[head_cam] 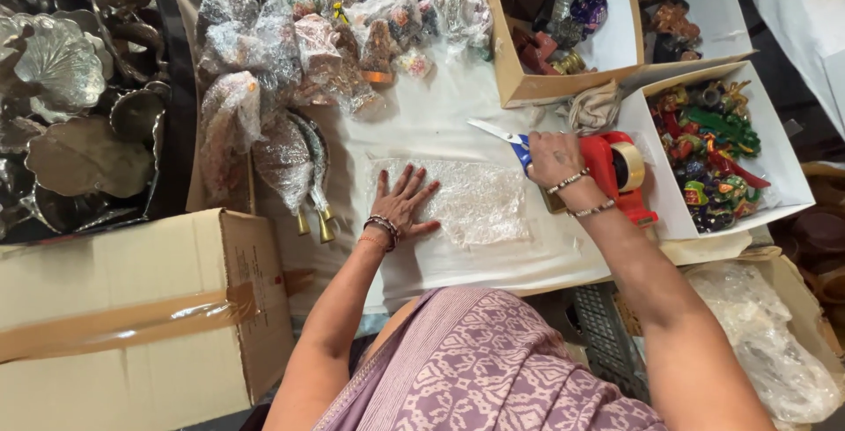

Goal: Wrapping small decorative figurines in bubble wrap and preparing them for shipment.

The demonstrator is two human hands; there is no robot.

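Scissors (502, 134) gripped in right hand (554, 160), I judge cutting underway; left hand (402, 205), spread, flattens bubble wrap sheet (475, 202). Next: align blades with sheet edge.

You have one sheet of bubble wrap (458, 198) at the table's near edge, one pair of blue-handled scissors (503, 137), one red tape dispenser (618, 171), three open white boxes of figurines (788, 167) at the right edge, and one taped cardboard carton (132, 308) at the left corner
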